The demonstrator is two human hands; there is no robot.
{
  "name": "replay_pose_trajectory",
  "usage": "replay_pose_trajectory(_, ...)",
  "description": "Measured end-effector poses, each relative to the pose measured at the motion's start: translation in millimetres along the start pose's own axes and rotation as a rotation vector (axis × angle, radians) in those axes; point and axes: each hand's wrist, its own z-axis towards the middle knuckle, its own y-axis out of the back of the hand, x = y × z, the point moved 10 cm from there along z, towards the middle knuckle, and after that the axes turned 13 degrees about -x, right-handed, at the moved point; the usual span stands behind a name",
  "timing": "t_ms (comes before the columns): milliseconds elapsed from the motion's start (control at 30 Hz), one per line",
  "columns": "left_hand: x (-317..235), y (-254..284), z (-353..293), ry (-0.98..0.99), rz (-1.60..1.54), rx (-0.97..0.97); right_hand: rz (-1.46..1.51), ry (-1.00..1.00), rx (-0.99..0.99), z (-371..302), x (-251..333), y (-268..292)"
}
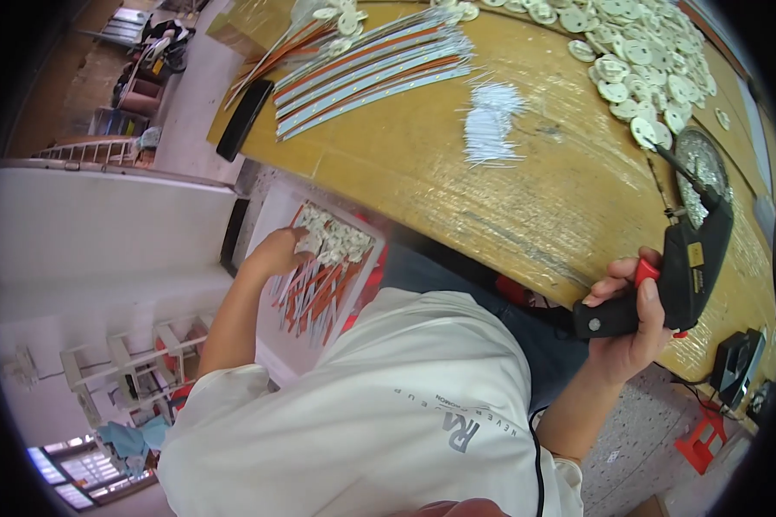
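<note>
Right hand [648, 332] has its fingers clenched round the black gun [679, 258] over the bench [388, 172]; left hand [278, 253] dips among white pieces [338, 241] in the bin [276, 338], grip unclear!

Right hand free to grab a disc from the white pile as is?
Probably not: the right hand is wrapped around the black tool. The white pile looks near the tool's tip, with nothing evident between, so likely yes once that hand is emptied.

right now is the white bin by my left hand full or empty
Partly full: the white bin holds pale pieces and orange and white strips, with bare bin showing beside them.
</note>
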Motion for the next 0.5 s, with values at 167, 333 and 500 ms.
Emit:
replay_pose_trajectory(167,-145.1,80.8,15.2,-0.092,-0.409,0.365,0.045,0.025,0.032,-1.0,6.7,-7.0)
replay_pose_trajectory(333,-276.5,198.1,68.6,-0.634,-0.601,0.003,-0.034,0.036,-0.028,1.8,4.9,5.4)
replay_pose_trajectory(500,-342.3,251.6,200.7,-0.821,-0.282,-0.772,-0.031,0.037,-0.088,1.9,1.9,13.5)
